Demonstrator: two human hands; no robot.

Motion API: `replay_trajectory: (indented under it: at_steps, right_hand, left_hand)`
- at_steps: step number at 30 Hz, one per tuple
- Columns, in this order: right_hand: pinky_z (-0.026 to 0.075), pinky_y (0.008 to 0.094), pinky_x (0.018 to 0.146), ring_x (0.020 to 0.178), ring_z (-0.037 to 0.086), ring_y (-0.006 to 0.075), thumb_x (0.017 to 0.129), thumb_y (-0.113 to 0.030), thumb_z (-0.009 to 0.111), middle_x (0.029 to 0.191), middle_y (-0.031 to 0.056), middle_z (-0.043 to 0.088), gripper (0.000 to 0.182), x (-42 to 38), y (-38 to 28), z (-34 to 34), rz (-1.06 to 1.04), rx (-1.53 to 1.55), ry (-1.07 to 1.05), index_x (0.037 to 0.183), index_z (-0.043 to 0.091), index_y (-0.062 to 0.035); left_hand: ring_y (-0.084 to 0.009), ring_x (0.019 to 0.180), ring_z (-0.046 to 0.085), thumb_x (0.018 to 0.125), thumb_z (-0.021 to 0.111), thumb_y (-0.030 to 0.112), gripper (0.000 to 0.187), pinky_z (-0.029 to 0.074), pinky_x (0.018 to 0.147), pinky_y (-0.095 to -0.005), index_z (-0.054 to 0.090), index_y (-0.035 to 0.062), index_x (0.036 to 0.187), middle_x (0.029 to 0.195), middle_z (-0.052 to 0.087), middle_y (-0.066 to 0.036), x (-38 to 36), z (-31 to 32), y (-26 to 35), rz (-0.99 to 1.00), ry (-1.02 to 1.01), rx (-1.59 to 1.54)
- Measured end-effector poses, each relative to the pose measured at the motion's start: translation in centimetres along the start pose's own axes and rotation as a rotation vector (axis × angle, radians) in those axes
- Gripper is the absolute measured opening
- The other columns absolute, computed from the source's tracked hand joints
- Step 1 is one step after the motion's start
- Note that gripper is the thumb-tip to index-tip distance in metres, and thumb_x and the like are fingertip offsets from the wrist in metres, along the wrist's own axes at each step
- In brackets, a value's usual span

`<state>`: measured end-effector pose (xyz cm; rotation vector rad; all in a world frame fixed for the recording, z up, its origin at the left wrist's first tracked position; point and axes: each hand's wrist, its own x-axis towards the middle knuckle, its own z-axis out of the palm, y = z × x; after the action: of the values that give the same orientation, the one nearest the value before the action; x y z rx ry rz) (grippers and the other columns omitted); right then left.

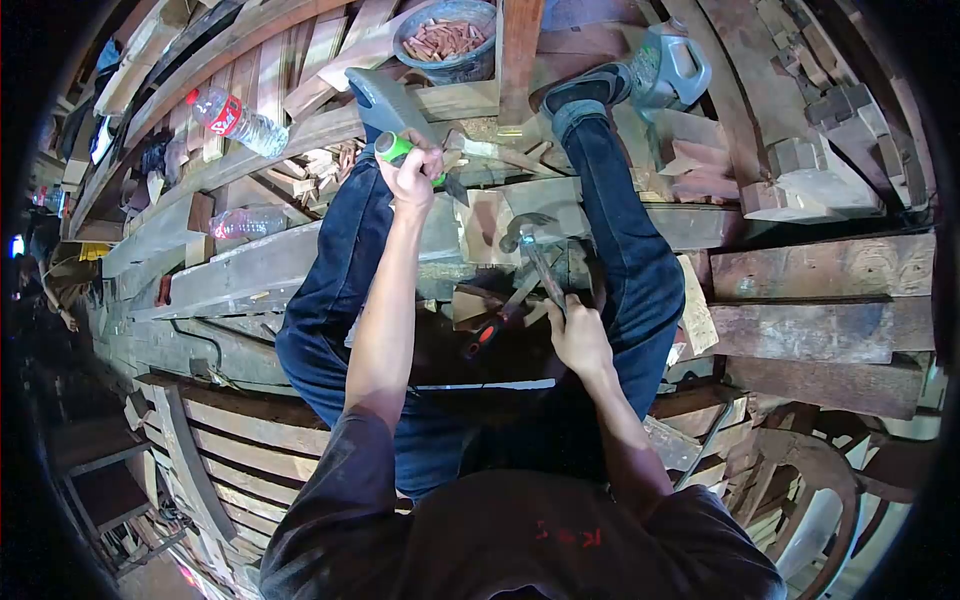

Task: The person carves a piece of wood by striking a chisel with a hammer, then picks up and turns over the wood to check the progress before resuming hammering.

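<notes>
My left hand point(410, 172) is closed around the green handle of a chisel point(455, 188), whose short dark blade points down to the right. In my right hand point(580, 340) is a claw hammer point(540, 262), gripped by its handle, with the head up and away from me. Below that head lies a pale wooden block point(488, 228), between my knees on a long beam. A second hand tool with a black and red handle point(482, 338) rests beside the hammer, its metal blade slanting up toward the hammer's shaft.
A bucket of small wooden pieces point(445, 40) stands at the far side. Two plastic bottles, one red-labelled point(235, 120) and one lying down point(248, 223), are at left. A blue-grey jug point(672, 68) stands past my foot. Stacked planks point(820, 330) fill the right.
</notes>
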<state>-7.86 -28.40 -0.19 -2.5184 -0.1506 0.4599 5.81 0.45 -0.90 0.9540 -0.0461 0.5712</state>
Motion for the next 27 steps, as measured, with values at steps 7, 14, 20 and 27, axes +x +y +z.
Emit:
replay_trajectory:
  at_steps: [7, 14, 20, 27]
  right_hand:
    - [0.051, 0.0541, 0.061, 0.070, 0.062, 0.0493, 0.094, -0.025, 0.058, 0.067, 0.0335, 0.059, 0.035, 1.1, 1.2, -1.0, -0.001, 0.045, 0.117, 0.082, 0.059, 0.0076]
    - [0.051, 0.0511, 0.063, 0.072, 0.064, 0.0472, 0.091, -0.023, 0.058, 0.069, 0.0335, 0.059, 0.033, 1.2, 2.7, -1.5, 0.038, 0.096, 0.155, 0.087, 0.061, 0.0093]
    - [0.052, 0.0516, 0.069, 0.078, 0.063, 0.0483, 0.089, -0.023, 0.057, 0.074, 0.0346, 0.060, 0.033, 1.4, 2.9, -1.5, 0.095, 0.099, 0.131, 0.088, 0.062, 0.0098]
    - [0.050, 0.0509, 0.071, 0.082, 0.062, 0.0494, 0.089, -0.023, 0.058, 0.077, 0.0341, 0.060, 0.032, 1.3, 2.7, -1.4, 0.122, 0.111, 0.105, 0.088, 0.062, 0.0091]
  left_hand:
    - [-0.0118, 0.038, 0.036, 0.068, 0.057, 0.003, 0.013, 0.028, 0.038, -0.0266, 0.045, 0.0007, 0.063, 0.050, 0.043, -0.004, -1.2, 1.4, -1.2, -0.019, -0.037, 0.082]
    - [-0.0115, 0.038, 0.036, 0.068, 0.056, 0.002, 0.012, 0.029, 0.038, -0.0265, 0.044, 0.0009, 0.066, 0.052, 0.043, -0.004, -1.6, 1.5, -2.8, -0.069, -0.086, 0.121]
    - [-0.0110, 0.039, 0.036, 0.067, 0.056, 0.001, 0.012, 0.028, 0.038, -0.0266, 0.044, 0.0006, 0.066, 0.053, 0.042, -0.004, -2.2, 1.1, -3.9, -0.083, -0.048, 0.135]
    - [-0.0107, 0.040, 0.036, 0.065, 0.056, 0.001, 0.014, 0.028, 0.038, -0.0260, 0.043, 0.0014, 0.064, 0.054, 0.040, -0.002, -2.4, 1.8, -3.6, -0.094, -0.039, 0.108]
